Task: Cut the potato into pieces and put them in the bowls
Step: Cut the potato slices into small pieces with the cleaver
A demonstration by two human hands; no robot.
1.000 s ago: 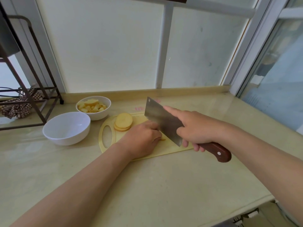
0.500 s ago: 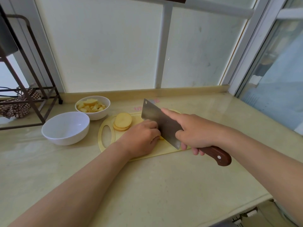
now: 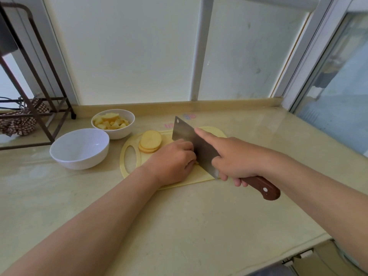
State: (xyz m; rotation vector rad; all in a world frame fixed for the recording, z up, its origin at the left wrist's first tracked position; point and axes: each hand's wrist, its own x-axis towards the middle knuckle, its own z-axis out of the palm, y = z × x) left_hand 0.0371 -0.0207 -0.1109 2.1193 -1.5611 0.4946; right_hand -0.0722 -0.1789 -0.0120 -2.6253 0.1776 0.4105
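R hand (image 3: 237, 158) gripped the cleaver (image 3: 189, 138) by its wooden handle, lower fingers wrapped round it, index finger laid straight along the blade's flat. L hand (image 3: 171, 162) sat knuckles-up against the blade's left face, fingers curled onto a potato piece (image 3: 197, 162), mostly hidden. Count: 1 cleaver, 1 cutting board (image 3: 207, 177) under both hands, 1 stack of round slices (image 3: 150, 141) just beyond the L hand, 2 white bowls further left: larger bowl (image 3: 79, 162), and behind it smaller bowl (image 3: 119, 133) w/ cut chunks (image 3: 110, 121); both forearms bare, wrists low.
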